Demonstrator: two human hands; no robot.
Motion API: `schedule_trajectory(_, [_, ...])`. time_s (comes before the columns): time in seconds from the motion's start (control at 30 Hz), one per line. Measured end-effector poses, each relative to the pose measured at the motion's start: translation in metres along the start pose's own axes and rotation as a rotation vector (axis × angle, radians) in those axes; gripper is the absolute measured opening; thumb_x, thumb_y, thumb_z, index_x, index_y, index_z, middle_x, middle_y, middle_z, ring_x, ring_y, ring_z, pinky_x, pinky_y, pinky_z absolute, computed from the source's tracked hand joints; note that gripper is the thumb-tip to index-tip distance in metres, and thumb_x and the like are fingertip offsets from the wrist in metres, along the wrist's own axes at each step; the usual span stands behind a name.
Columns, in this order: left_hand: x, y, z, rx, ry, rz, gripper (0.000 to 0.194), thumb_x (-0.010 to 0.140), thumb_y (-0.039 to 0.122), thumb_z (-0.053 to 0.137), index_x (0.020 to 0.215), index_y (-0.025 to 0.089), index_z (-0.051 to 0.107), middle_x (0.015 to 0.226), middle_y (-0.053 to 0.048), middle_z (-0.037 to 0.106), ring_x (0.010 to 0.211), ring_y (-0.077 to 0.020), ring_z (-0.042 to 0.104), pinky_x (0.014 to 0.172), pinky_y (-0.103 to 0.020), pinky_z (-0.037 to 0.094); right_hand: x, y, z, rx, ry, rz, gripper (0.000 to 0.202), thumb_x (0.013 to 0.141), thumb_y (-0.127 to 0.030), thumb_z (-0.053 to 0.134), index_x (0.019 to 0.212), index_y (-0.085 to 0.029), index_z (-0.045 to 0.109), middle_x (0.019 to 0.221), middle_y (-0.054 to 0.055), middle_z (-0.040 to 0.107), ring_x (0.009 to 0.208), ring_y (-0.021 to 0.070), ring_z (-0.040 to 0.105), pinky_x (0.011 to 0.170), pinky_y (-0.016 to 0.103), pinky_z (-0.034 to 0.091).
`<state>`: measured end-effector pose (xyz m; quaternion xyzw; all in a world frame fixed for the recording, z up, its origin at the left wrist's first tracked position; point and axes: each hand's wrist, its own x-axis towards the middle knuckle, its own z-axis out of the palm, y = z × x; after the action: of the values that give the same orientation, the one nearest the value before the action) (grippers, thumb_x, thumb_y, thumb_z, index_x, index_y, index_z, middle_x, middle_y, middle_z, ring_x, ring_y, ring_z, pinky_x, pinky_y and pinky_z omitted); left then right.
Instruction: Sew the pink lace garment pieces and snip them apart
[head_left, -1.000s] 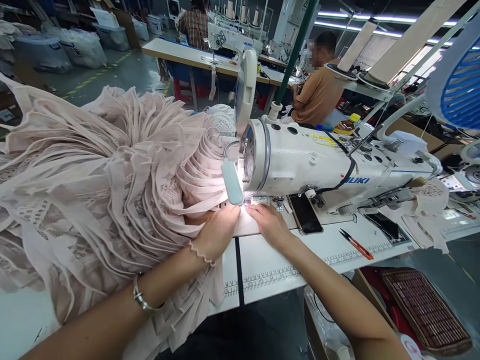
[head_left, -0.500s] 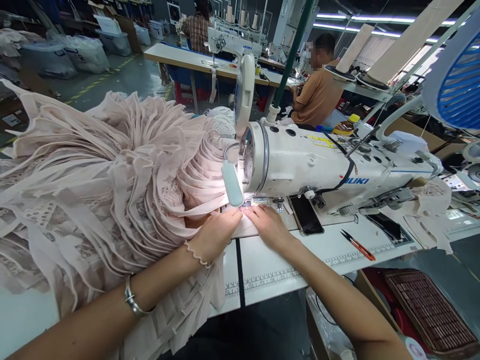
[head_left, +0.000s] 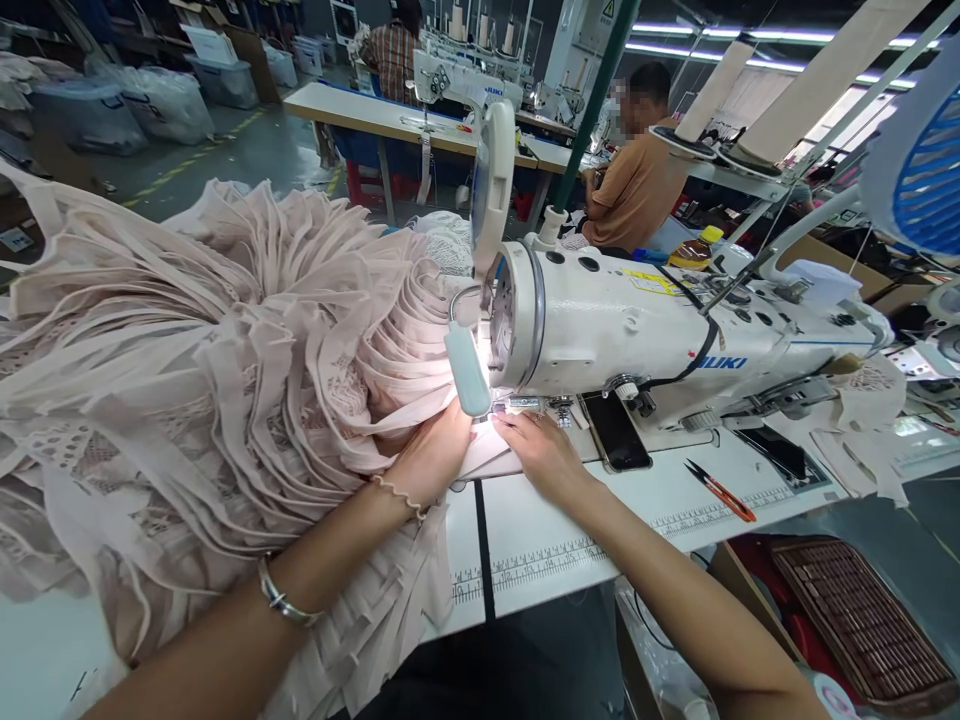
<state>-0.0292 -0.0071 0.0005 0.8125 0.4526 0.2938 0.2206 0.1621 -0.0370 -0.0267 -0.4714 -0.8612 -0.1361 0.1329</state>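
Pale pink cloth (head_left: pixel 487 452) lies flat between our two hands, right under the lit end of the sewing machine (head_left: pixel 611 325) just ahead of them. Our left hand (head_left: pixel 431 458) rests against it beside the big gathered pile (head_left: pixel 202 390), its fingertips partly lost behind the pale green plate (head_left: pixel 468 372); whether it pinches the cloth or only presses, we cannot tell. Our right hand (head_left: pixel 547 452) lies with its fingers stretched forward on the cloth's right edge, and we cannot make out whether its thumb grips from below.

Fingertips are the first worry, as we judge it: both hands sit close to the stitching area, so a small slip forward could bring one too near the needle, which is hidden from us. The pile comes next. It crowds our left hand and forearm, and its weight could drag the cloth askew, or a loose fold could slide in under our fingers. The beaded bracelet (head_left: pixel 401 497) on our left wrist touches those folds and might snag the lace. Right of our right hand, the phone (head_left: pixel 616 435) and the orange-handled snips (head_left: pixel 721 490) could be knocked by a sweeping forearm.
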Motion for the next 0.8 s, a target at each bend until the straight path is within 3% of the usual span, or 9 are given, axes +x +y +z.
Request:
schedule_trajectory(0.17, [-0.005, -0.004, 0.016, 0.059, 0.021, -0.030, 0.031, 0.081, 0.012, 0.050, 0.112, 0.016, 0.049, 0.108, -0.010, 0.058, 0.102, -0.0256, 0.058, 0.092, -0.041, 0.049, -0.001, 0.001, 0.005, -0.001, 0.041, 0.003, 0.049, 0.087, 0.000, 0.036, 0.127, -0.015, 0.059, 0.122, 0.009, 0.065, 0.100, 0.0237, 0.061, 0.088, 0.038, 0.051])
schedule_trajectory(0.33, [-0.007, 0.000, 0.026, 0.147, 0.050, -0.090, 0.037, 0.085, 0.014, 0.053, 0.121, 0.014, 0.047, 0.112, -0.012, 0.059, 0.102, -0.0271, 0.059, 0.088, -0.040, 0.050, 0.000, 0.000, 0.005, -0.018, -0.025, 0.058, 0.054, 0.083, 0.001, 0.035, 0.128, -0.018, 0.059, 0.120, 0.010, 0.065, 0.092, 0.0240, 0.062, 0.083, 0.038, 0.053])
schedule_trajectory(0.5, [-0.008, 0.011, 0.018, 0.290, 0.040, -0.082, 0.037, 0.085, 0.013, 0.057, 0.122, 0.012, 0.051, 0.106, -0.011, 0.064, 0.097, -0.0263, 0.062, 0.080, -0.035, 0.052, 0.000, 0.003, 0.003, 0.029, -0.054, 0.071, 0.059, 0.081, 0.003, 0.035, 0.129, -0.021, 0.058, 0.117, 0.009, 0.066, 0.095, 0.0247, 0.062, 0.084, 0.037, 0.052])
schedule_trajectory(0.6, [-0.015, 0.020, 0.007, 0.512, 0.066, 0.025, 0.018, 0.088, 0.011, 0.051, 0.104, 0.014, 0.060, 0.097, -0.011, 0.065, 0.091, -0.0266, 0.061, 0.074, -0.036, 0.051, -0.001, 0.004, 0.004, 0.071, -0.031, 0.085, 0.058, 0.082, 0.003, 0.035, 0.128, -0.024, 0.058, 0.121, 0.007, 0.064, 0.098, 0.0240, 0.061, 0.085, 0.036, 0.052])
schedule_trajectory(0.7, [-0.026, 0.022, -0.004, 0.732, 0.136, 0.219, 0.025, 0.092, 0.006, 0.040, 0.092, 0.014, 0.063, 0.089, -0.011, 0.064, 0.086, -0.0270, 0.060, 0.071, -0.037, 0.048, -0.002, 0.005, 0.007, 0.120, -0.002, 0.099, 0.051, 0.087, -0.002, 0.036, 0.127, -0.023, 0.059, 0.118, 0.007, 0.065, 0.096, 0.0240, 0.062, 0.085, 0.038, 0.051])
schedule_trajectory(0.8, [-0.033, 0.018, -0.008, 0.767, 0.090, 0.422, 0.029, 0.092, 0.005, 0.037, 0.100, 0.011, 0.064, 0.097, -0.013, 0.067, 0.092, -0.0260, 0.059, 0.079, -0.039, 0.047, -0.003, 0.005, 0.010, 0.179, 0.035, 0.126, 0.041, 0.093, -0.010, 0.039, 0.125, -0.024, 0.060, 0.113, 0.008, 0.066, 0.096, 0.0238, 0.062, 0.084, 0.037, 0.051])
